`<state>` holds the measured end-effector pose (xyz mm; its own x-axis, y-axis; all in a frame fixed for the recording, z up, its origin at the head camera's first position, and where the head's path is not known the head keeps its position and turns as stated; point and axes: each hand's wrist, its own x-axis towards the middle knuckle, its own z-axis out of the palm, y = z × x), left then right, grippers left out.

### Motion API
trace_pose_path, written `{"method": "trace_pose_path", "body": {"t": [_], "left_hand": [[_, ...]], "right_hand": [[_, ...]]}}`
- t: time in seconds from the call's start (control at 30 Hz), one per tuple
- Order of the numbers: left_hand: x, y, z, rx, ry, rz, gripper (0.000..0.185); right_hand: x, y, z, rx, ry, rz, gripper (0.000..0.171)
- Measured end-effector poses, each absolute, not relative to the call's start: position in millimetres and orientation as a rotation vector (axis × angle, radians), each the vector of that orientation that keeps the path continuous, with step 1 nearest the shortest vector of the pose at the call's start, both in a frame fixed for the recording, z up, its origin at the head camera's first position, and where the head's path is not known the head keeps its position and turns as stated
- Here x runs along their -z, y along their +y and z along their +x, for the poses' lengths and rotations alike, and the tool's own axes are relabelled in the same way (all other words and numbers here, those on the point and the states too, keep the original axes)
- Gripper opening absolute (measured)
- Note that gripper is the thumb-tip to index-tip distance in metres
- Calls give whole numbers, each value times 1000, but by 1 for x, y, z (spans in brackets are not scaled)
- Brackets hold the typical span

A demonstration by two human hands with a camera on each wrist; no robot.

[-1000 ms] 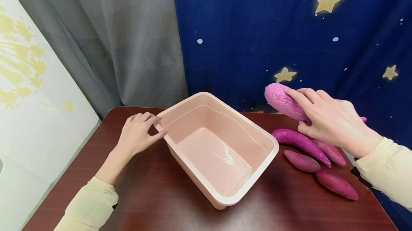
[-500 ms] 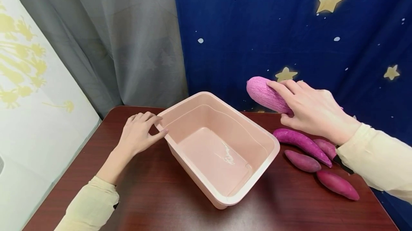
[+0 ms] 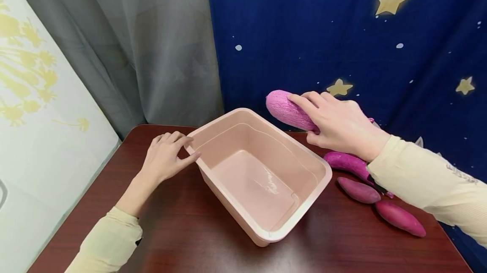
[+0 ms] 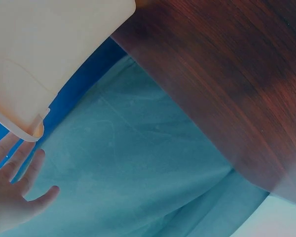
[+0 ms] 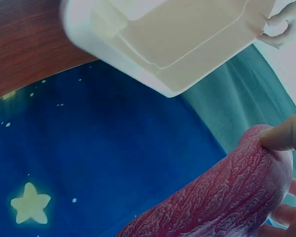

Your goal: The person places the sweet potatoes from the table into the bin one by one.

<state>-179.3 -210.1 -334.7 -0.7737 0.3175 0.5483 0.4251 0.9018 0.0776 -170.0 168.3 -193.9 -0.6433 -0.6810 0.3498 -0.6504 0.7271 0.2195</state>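
Observation:
My right hand grips a pale pink-purple sweet potato and holds it in the air over the far right rim of a pink plastic tub. In the right wrist view the same sweet potato fills the lower right, with a fingertip on it and the tub beyond. My left hand rests with straight fingers against the tub's left corner; the left wrist view shows its fingers by the tub's rim. The tub holds nothing.
Three more purple sweet potatoes lie on the dark wooden table to the right of the tub, partly under my right sleeve. A grey curtain and a blue starry cloth hang behind. A white panel stands at the left.
My right hand has carried the sweet potato leftward, from above the pile of sweet potatoes to above the tub's far rim. The left hand has stayed at the tub's corner.

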Motion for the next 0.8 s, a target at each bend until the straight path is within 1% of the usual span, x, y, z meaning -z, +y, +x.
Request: {"method": "trace_pose_path", "body": {"t": [0.5, 0.8], "left_hand": [[334, -211, -180, 273, -2515, -543, 44], [334, -210, -180, 279, -2526, -537, 43]], "right_hand": [[203, 133, -183, 57, -2518, 1122, 73], [215, 114, -192, 16, -2499, 1148, 74]]}}
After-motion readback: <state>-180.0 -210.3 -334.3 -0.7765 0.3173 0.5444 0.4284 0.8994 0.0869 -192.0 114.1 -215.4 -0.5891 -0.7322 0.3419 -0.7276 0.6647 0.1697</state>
